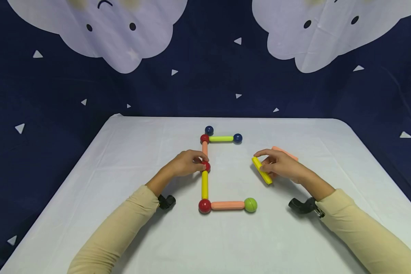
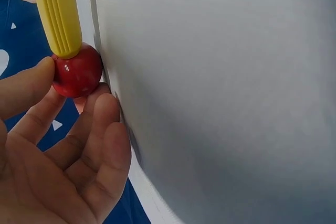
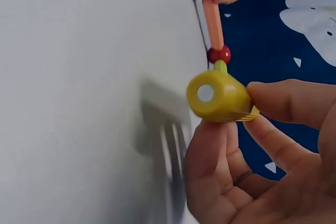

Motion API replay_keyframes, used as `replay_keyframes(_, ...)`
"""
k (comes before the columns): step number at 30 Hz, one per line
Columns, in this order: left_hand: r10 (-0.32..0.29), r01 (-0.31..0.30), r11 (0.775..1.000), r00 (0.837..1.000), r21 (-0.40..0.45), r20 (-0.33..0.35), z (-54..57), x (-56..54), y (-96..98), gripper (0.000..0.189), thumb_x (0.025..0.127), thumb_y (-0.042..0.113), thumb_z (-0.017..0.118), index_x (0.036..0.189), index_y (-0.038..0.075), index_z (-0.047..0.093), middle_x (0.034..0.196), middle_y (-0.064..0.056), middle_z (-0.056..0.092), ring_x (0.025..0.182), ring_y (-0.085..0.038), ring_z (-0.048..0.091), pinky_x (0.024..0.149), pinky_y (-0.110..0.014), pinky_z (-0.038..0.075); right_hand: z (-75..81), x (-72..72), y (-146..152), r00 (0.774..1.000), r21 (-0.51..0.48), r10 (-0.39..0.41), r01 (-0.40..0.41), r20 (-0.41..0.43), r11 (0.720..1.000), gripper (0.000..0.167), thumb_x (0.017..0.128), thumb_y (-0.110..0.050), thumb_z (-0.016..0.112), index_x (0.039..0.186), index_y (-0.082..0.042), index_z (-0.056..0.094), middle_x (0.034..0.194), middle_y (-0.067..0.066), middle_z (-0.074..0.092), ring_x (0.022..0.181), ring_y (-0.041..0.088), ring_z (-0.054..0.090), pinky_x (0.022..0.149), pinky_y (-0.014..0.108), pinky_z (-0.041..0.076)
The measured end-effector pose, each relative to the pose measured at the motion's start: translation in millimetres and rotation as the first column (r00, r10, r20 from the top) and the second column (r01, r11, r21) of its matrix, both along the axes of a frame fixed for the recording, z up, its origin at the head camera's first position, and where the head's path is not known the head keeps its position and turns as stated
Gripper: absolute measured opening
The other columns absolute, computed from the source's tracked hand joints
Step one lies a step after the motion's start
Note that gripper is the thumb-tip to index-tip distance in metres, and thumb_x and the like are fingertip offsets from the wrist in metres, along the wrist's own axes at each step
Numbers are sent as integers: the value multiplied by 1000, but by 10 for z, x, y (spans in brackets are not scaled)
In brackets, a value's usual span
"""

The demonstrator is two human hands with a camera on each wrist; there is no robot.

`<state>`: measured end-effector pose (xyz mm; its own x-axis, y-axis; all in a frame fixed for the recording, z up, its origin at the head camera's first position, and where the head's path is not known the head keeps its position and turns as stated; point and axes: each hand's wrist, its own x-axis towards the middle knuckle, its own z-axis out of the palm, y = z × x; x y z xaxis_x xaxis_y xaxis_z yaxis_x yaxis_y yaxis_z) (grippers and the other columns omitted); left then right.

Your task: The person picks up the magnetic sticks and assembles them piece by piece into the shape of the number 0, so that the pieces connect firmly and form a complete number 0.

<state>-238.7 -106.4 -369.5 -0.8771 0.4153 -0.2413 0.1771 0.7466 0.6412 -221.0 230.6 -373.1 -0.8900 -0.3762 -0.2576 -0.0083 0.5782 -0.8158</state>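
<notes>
My left hand (image 1: 190,163) pinches the middle red ball (image 2: 79,72) of a figure made of sticks and balls. A yellow stick (image 1: 204,185) joins that ball to the near red ball (image 1: 204,206); an orange stick (image 1: 205,147) joins it to the far red ball (image 1: 204,139). To the right, my right hand (image 1: 281,165) holds another yellow stick (image 1: 262,171) between thumb and fingers, tilted and apart from the figure. A pale disc (image 3: 205,93) shows in that stick's end in the right wrist view.
From the far red ball a yellow-green stick (image 1: 221,139) runs right to a dark blue ball (image 1: 238,138). Another blue ball (image 1: 209,130) sits just behind. An orange stick (image 1: 228,205) and green ball (image 1: 250,204) extend at the near end. A loose orange stick (image 1: 285,152) lies beyond my right hand.
</notes>
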Motion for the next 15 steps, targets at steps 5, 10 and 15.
replay_keyframes(5,-15,15,1000,1000,-3,-6,-10,2,4,26,94,20,66,119,16,68,109,-9,71,91,-20,60,72,-24,47,-47,-2,-58,995,-104,-21,32,102,994,51,93,-8,61,141,-5,45,102,9,54,80,15,61,69,29,57)
replay_keyframes(10,-15,15,1000,1000,-13,-8,5,2,3,26,94,20,66,120,16,68,109,-8,71,92,-20,60,72,-24,47,-87,25,-156,993,-134,-31,46,115,990,51,93,-7,61,140,-1,42,103,9,56,79,14,62,71,29,57)
replay_keyframes(15,-18,17,1000,1000,-14,-5,-6,-8,8,25,94,20,66,119,16,68,109,-8,71,92,-20,60,71,-24,46,-109,61,-233,993,-174,-31,51,116,983,53,93,-6,62,140,1,38,102,10,56,77,15,63,70,30,57)
